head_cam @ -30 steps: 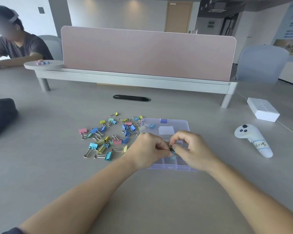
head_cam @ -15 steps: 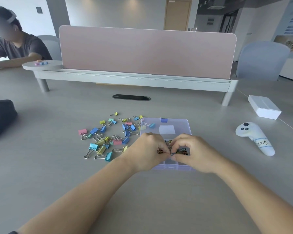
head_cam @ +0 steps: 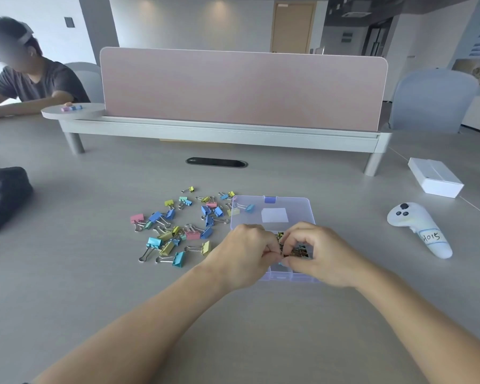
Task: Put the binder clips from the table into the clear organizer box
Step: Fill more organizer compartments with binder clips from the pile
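Hands: left hand point(head_cam: 247, 253) and right hand point(head_cam: 316, 252), both pinched shut, fingertips meeting over the near half of the box point(head_cam: 302, 209); what they pinch is too small to tell.
Box: clear, open; small dark items in a near compartment.
Clips point(head_cam: 178, 231): loose heap on the table point(head_cam: 94, 273), just left of the box, nearer the left hand; axes mixed. One blue clip point(head_cam: 249, 207) at the box's far left corner.

Pastel binder clips point(head_cam: 178, 231) scattered beside clear organizer box point(head_cam: 272, 214) — lid open.
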